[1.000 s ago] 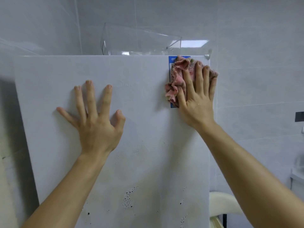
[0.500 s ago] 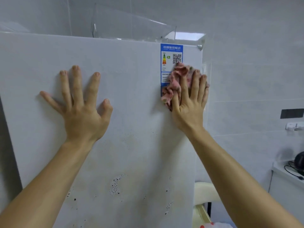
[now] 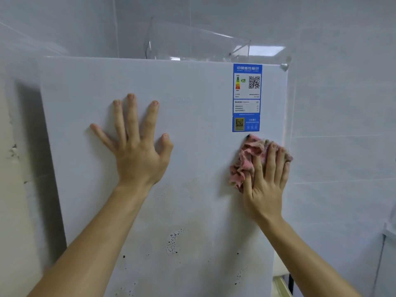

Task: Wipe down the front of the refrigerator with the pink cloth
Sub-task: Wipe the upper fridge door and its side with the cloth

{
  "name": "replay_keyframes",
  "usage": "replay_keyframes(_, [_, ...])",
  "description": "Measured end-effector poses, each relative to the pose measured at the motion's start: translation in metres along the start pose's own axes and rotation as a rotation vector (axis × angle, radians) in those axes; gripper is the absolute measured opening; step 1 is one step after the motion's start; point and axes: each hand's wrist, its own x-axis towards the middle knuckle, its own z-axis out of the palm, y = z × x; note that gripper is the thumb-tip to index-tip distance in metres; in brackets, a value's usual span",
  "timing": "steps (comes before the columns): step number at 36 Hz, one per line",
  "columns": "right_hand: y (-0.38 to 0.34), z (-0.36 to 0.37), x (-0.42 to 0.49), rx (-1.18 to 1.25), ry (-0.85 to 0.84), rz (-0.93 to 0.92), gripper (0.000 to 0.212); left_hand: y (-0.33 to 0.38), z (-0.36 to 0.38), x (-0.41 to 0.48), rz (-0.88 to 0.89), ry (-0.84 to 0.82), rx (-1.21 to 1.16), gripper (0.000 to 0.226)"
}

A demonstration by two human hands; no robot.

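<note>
The white refrigerator front (image 3: 192, 189) fills the middle of the view. My right hand (image 3: 265, 181) presses the crumpled pink cloth (image 3: 244, 161) flat against the door near its right edge, just below a blue energy label (image 3: 246, 97). The fingers lie straight over the cloth. My left hand (image 3: 137, 146) rests flat on the door with its fingers spread, left of centre. Dark specks and a brownish stain (image 3: 174, 241) mark the lower part of the door.
A clear plastic box (image 3: 192, 43) stands on top of the refrigerator. Grey tiled wall (image 3: 342, 125) runs behind and to the right. A pale seat or stool edge (image 3: 280, 273) shows low at the right of the refrigerator.
My right hand has slid the pink cloth down the door, from over the blue label to below it. The label is now fully uncovered. My left hand stays flat on the door.
</note>
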Motion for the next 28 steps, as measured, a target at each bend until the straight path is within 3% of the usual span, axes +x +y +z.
replay_keyframes(10, [-0.029,0.001,0.09,0.003,0.072,0.067,0.058,-0.002,-0.003,-0.001,0.01,-0.018,-0.005,0.065])
replay_keyframes(19, [-0.039,0.007,-0.035,0.004,-0.078,-0.076,0.053,-0.002,-0.006,0.0,-0.001,-0.025,-0.047,0.064])
replay_keyframes(28, [-0.053,0.006,0.022,-0.024,0.004,-0.14,0.054,-0.002,-0.011,0.0,-0.005,-0.054,-0.071,0.065])
